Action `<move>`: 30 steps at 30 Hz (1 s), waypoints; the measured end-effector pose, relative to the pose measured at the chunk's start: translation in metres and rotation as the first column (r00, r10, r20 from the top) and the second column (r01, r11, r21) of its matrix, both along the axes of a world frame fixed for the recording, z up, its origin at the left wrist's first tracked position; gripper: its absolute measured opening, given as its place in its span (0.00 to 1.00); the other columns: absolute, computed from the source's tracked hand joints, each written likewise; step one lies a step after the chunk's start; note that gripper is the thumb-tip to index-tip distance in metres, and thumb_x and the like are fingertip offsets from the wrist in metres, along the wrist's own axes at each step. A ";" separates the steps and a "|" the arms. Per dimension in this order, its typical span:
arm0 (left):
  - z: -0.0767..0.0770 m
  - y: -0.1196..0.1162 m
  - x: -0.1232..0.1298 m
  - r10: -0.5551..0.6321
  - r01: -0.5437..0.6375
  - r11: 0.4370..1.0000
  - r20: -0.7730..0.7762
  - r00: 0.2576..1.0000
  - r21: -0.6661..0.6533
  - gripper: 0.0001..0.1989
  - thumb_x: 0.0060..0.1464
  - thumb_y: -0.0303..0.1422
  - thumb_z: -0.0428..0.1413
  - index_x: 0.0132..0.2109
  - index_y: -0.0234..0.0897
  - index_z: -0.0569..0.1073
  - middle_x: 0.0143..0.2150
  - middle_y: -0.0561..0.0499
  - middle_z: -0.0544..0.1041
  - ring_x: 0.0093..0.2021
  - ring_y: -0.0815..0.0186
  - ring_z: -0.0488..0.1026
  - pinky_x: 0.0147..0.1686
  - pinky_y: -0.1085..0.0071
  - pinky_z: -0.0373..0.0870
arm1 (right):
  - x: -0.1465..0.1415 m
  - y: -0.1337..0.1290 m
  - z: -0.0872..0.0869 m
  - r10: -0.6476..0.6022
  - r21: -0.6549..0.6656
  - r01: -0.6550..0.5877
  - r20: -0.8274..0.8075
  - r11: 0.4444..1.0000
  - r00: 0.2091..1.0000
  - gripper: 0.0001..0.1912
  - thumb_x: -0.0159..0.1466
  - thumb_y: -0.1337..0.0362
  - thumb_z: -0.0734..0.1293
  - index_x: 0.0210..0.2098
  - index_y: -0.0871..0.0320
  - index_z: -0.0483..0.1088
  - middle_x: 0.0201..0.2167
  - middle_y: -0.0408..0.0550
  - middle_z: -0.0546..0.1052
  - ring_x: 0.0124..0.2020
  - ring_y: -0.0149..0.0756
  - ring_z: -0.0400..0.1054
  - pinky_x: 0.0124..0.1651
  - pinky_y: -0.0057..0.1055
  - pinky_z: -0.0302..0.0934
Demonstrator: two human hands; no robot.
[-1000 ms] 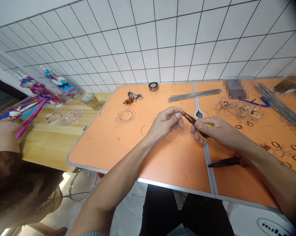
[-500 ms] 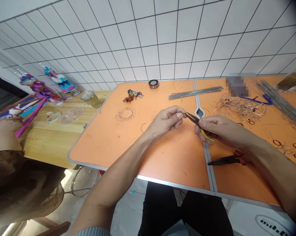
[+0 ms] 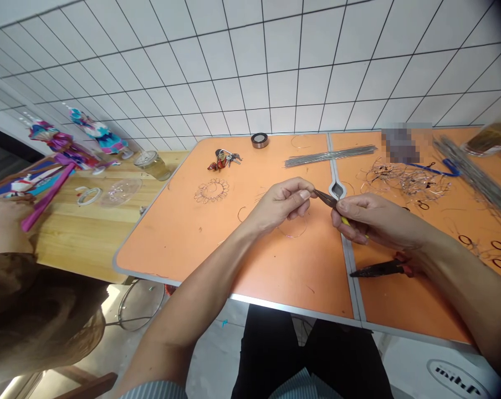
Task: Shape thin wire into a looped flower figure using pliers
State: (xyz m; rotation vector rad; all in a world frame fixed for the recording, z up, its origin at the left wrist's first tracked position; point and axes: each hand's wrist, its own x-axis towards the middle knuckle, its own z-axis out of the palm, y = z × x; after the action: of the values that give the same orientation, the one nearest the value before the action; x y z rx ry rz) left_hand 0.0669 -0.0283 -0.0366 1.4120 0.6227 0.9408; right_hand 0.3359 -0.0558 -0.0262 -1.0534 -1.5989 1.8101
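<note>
— Upper garment?
— Grey-and-white striped shirt [image 3: 306, 386]; the left sleeve [image 3: 148, 392] terminates near the elbow.
— Lower garment?
— Black trousers [image 3: 312, 354].
— Forearm covering?
— None: the left forearm [image 3: 200, 282] and right forearm [image 3: 462, 282] are exposed.
— Hands?
— The left hand [image 3: 281, 206] and right hand [image 3: 371, 220] are bare.

An orange table [image 3: 184, 260] carries straight wire rods [image 3: 329, 156], tangled wire scraps [image 3: 404, 183] (some looped) and red-handled pliers [image 3: 377, 269].
</note>
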 end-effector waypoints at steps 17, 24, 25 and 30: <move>-0.004 -0.003 0.005 0.146 -0.140 0.984 0.053 0.988 -0.111 0.23 0.60 0.51 0.73 0.48 0.37 0.82 0.30 0.53 0.82 0.25 0.72 0.71 0.28 0.74 0.66 | -0.003 -0.001 -0.001 -0.055 -0.020 0.055 0.009 0.998 0.998 0.25 0.79 0.41 0.70 0.43 0.57 0.83 0.31 0.50 0.82 0.27 0.34 0.73 0.33 0.33 0.66; -0.002 -0.004 0.005 0.141 -0.135 0.985 0.043 0.989 -0.104 0.24 0.59 0.53 0.74 0.47 0.37 0.82 0.30 0.52 0.82 0.26 0.72 0.72 0.28 0.74 0.66 | -0.006 -0.004 0.000 -0.051 -0.032 0.050 -0.026 0.998 0.998 0.25 0.79 0.42 0.70 0.41 0.58 0.82 0.30 0.48 0.81 0.25 0.33 0.70 0.29 0.33 0.62; -0.002 -0.004 0.005 0.139 -0.134 0.986 0.041 0.989 -0.102 0.24 0.59 0.53 0.74 0.47 0.37 0.83 0.30 0.52 0.82 0.26 0.72 0.72 0.28 0.74 0.66 | -0.006 -0.004 0.000 -0.050 -0.031 0.049 -0.031 0.998 0.998 0.25 0.79 0.42 0.70 0.41 0.58 0.82 0.30 0.48 0.81 0.25 0.32 0.70 0.28 0.33 0.61; -0.007 -0.003 0.005 0.137 -0.131 0.987 0.062 0.989 -0.095 0.22 0.61 0.50 0.74 0.48 0.37 0.83 0.30 0.53 0.83 0.26 0.73 0.72 0.29 0.75 0.68 | -0.007 -0.002 -0.001 -0.043 -0.016 0.042 -0.034 0.999 0.998 0.24 0.79 0.42 0.71 0.41 0.58 0.82 0.28 0.47 0.80 0.24 0.30 0.69 0.27 0.31 0.59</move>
State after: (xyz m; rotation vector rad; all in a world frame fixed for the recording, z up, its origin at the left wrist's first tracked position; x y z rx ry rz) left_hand 0.0724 -0.0312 -0.0432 1.2642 0.7070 1.0506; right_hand 0.3290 -0.0582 -0.0273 -1.0495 -1.5332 1.8057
